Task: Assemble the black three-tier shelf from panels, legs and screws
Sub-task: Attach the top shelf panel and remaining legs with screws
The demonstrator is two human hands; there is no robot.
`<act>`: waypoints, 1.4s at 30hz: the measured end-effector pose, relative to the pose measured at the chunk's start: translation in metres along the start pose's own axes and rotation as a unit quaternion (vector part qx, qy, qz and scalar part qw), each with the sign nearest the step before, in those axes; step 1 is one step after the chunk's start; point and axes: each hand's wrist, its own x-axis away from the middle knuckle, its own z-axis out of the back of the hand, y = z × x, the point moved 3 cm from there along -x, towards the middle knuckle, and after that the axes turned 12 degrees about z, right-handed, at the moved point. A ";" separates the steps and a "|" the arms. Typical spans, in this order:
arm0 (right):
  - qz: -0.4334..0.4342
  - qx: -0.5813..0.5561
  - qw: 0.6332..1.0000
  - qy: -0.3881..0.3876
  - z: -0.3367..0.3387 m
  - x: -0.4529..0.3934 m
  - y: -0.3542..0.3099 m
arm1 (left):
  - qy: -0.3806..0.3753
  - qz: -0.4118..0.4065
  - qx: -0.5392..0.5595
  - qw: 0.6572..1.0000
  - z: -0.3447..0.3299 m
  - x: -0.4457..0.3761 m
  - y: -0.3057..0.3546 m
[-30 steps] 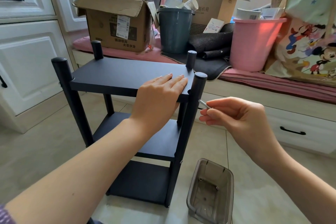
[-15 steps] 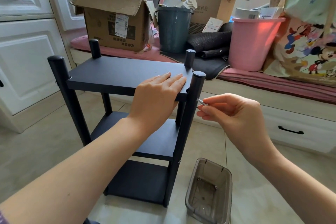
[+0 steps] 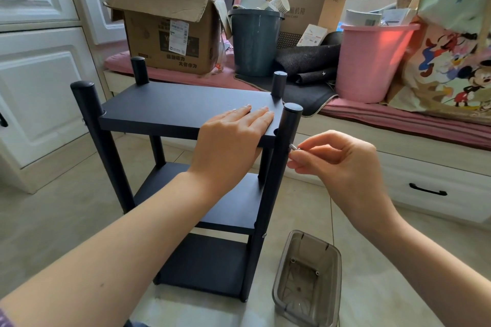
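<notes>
Closer now to the front right leg [image 3: 285, 156], the right hand [image 3: 342, 164] pinches a screw [image 3: 293, 147] at its side while the left hand [image 3: 233, 138] lies flat on the top panel [image 3: 170, 109] of the shelf standing on the floor, so threading that screw straight in comes next.

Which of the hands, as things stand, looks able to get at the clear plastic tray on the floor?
Probably neither at once. The tray lies unobstructed below the right hand, but that hand pinches a screw against the front leg, and the left hand presses flat on the top panel.
</notes>
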 end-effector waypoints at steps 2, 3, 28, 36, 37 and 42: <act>0.005 0.020 1.000 -0.002 0.001 -0.001 -0.001 | 0.003 0.001 0.000 1.000 0.000 0.000 0.000; 0.007 0.025 1.000 0.000 0.001 -0.001 -0.001 | 0.004 0.000 0.000 1.000 0.000 0.000 0.000; 0.047 0.160 0.986 0.024 -0.005 -0.002 -0.005 | 0.019 0.003 -0.001 1.000 0.001 0.001 0.001; 0.060 0.198 0.978 0.025 -0.008 -0.001 -0.009 | 0.008 0.009 -0.002 1.000 0.000 0.001 0.002; 0.055 0.191 0.980 0.027 -0.008 -0.001 -0.009 | 0.007 0.010 -0.002 1.000 0.000 0.001 0.002; 0.036 0.172 0.984 0.032 -0.010 -0.004 -0.007 | 0.002 0.013 -0.004 1.000 0.001 0.001 0.003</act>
